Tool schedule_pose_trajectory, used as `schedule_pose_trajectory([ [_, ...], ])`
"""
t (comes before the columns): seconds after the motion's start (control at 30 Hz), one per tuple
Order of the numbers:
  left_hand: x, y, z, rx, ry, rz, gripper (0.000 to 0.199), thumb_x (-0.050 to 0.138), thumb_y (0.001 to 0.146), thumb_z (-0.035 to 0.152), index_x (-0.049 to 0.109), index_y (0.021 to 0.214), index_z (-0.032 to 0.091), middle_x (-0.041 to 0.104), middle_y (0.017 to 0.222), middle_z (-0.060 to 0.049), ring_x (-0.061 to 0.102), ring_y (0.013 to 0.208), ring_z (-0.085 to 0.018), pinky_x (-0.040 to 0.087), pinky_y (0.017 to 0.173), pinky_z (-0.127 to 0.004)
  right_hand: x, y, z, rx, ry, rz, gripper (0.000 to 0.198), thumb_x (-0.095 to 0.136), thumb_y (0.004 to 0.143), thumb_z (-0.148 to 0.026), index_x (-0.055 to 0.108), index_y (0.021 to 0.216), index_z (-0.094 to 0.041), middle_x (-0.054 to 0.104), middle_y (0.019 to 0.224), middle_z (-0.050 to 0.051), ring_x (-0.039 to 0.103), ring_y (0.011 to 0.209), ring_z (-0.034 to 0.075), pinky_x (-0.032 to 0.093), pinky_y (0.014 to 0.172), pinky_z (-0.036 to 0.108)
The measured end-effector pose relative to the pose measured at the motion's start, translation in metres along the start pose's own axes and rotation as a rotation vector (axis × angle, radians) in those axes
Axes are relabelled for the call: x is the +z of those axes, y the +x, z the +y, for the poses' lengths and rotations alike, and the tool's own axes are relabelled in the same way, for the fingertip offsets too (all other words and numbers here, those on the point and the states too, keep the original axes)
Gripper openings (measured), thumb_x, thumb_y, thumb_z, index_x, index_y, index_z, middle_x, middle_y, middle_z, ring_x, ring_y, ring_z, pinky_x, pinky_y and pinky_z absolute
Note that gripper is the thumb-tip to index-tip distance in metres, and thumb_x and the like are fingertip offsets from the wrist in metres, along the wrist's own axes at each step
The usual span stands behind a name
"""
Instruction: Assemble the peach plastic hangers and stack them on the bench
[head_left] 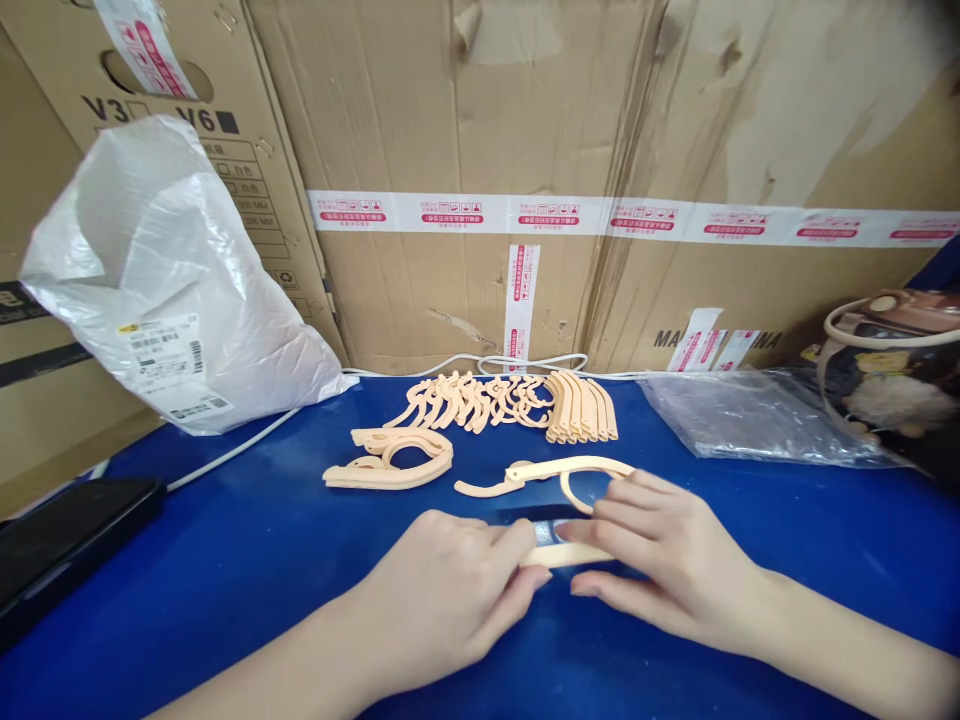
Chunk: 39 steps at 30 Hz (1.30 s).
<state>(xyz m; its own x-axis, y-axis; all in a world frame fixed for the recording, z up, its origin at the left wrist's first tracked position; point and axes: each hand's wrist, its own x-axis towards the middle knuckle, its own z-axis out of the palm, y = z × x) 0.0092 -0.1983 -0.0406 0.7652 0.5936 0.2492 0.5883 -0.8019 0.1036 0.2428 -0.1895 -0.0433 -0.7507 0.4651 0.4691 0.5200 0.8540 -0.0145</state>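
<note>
My left hand (472, 575) is closed, thumb and forefinger pinching one end of a beige plastic hanger arm (566, 556). Over the other end of that arm lies my right hand (664, 545), fingers curled on it and the thumb lower down, a little apart. Just beyond my fingers rests a partly assembled folding hanger (555, 468), its right end covered by my right hand. A folded hanger (390, 465) lies farther left. Behind them are a row of hanger hooks (472, 402) and a stack of curved hanger arms (581, 405).
A white plastic bag (172, 280) with a label stands at back left, above a black phone (75, 550). Clear plastic film (750, 415) and a dark bag (892, 370) are at right. Cardboard boxes (450, 120) wall off the blue table's (247, 560) back; a white cable (232, 450) runs along it.
</note>
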Motion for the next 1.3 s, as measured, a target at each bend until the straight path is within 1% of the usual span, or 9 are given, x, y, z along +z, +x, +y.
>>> schedule_pose_trajectory([
  [0.13,-0.004,-0.001,-0.005,-0.031,-0.020,-0.020,0.020,0.036,0.098,0.028,0.045,0.082,0.020,0.059,0.061,0.003,0.056,0.051,-0.014,0.026,0.046,-0.025,-0.010,0.000,0.009,0.113,-0.002,0.139,0.025,0.046,0.095,-0.035,0.066,0.094,-0.021,0.064,0.103,0.010,0.055,0.092,0.022,0.042,0.078,0.038],
  [0.27,-0.006,0.000,-0.005,0.032,0.026,-0.042,0.020,0.036,0.097,0.027,0.045,0.081,0.020,0.058,0.062,0.004,0.053,0.050,-0.014,0.027,0.046,-0.026,-0.015,0.003,0.020,0.231,0.062,0.042,0.022,0.045,0.095,-0.027,0.067,0.092,-0.023,0.053,0.128,0.009,0.048,0.112,0.026,0.039,0.090,0.044],
  [0.43,-0.003,-0.003,-0.002,0.095,0.074,-0.020,0.011,0.043,0.087,0.023,0.044,0.076,0.021,0.055,0.061,0.003,0.048,0.048,-0.015,0.031,0.047,-0.027,-0.014,0.006,0.021,0.262,0.118,-0.124,0.023,0.044,0.096,-0.025,0.067,0.098,-0.023,0.060,0.112,0.007,0.053,0.103,0.022,0.040,0.088,0.040],
  [0.6,-0.010,-0.002,0.000,0.164,0.050,-0.024,0.005,0.045,0.072,0.015,0.044,0.075,0.020,0.053,0.066,0.000,0.044,0.055,-0.016,0.037,0.049,-0.029,-0.014,0.003,0.023,0.266,0.092,-0.145,0.023,0.042,0.096,-0.020,0.064,0.103,-0.022,0.058,0.106,0.007,0.053,0.094,0.020,0.040,0.082,0.037],
  [0.7,-0.015,0.001,0.000,0.189,0.065,-0.060,0.009,0.044,0.078,0.012,0.050,0.082,0.017,0.058,0.082,-0.004,0.052,0.076,-0.021,0.047,0.073,-0.035,-0.014,0.000,0.030,0.275,0.086,-0.143,0.023,0.041,0.095,-0.018,0.060,0.108,-0.022,0.057,0.108,0.007,0.053,0.095,0.020,0.040,0.082,0.038],
  [0.83,-0.011,0.002,-0.006,0.199,0.033,-0.013,0.035,0.039,0.079,-0.002,0.054,0.105,0.017,0.052,0.126,-0.009,0.038,0.126,-0.027,0.031,0.107,-0.046,-0.012,-0.003,0.041,0.333,0.090,-0.115,0.021,0.043,0.094,-0.017,0.059,0.107,-0.022,0.056,0.108,0.007,0.053,0.097,0.021,0.041,0.082,0.038],
  [0.97,-0.002,-0.001,-0.016,0.095,-0.047,0.017,0.051,0.035,0.079,-0.010,0.057,0.112,0.023,0.036,0.146,-0.008,0.033,0.134,-0.026,0.037,0.104,-0.045,-0.011,-0.003,0.045,0.400,0.076,-0.107,0.019,0.045,0.093,-0.021,0.058,0.107,-0.023,0.055,0.104,0.006,0.054,0.092,0.021,0.043,0.081,0.038],
  [1.1,0.003,-0.003,-0.023,-0.046,-0.200,-0.023,0.045,0.038,0.085,-0.005,0.060,0.109,0.027,0.036,0.147,-0.006,0.046,0.125,-0.024,0.043,0.099,-0.044,-0.010,-0.003,0.046,0.421,0.059,-0.115,0.018,0.043,0.094,-0.024,0.056,0.106,-0.024,0.056,0.102,0.006,0.056,0.088,0.021,0.043,0.078,0.038],
  [1.3,0.003,-0.001,-0.024,-0.075,-0.314,-0.040,0.036,0.040,0.090,0.004,0.063,0.107,0.025,0.039,0.146,-0.005,0.043,0.130,-0.021,0.041,0.103,-0.039,-0.007,-0.004,0.045,0.420,0.014,-0.095,0.015,0.045,0.092,-0.024,0.056,0.103,-0.024,0.060,0.097,0.004,0.058,0.082,0.020,0.043,0.074,0.035],
])
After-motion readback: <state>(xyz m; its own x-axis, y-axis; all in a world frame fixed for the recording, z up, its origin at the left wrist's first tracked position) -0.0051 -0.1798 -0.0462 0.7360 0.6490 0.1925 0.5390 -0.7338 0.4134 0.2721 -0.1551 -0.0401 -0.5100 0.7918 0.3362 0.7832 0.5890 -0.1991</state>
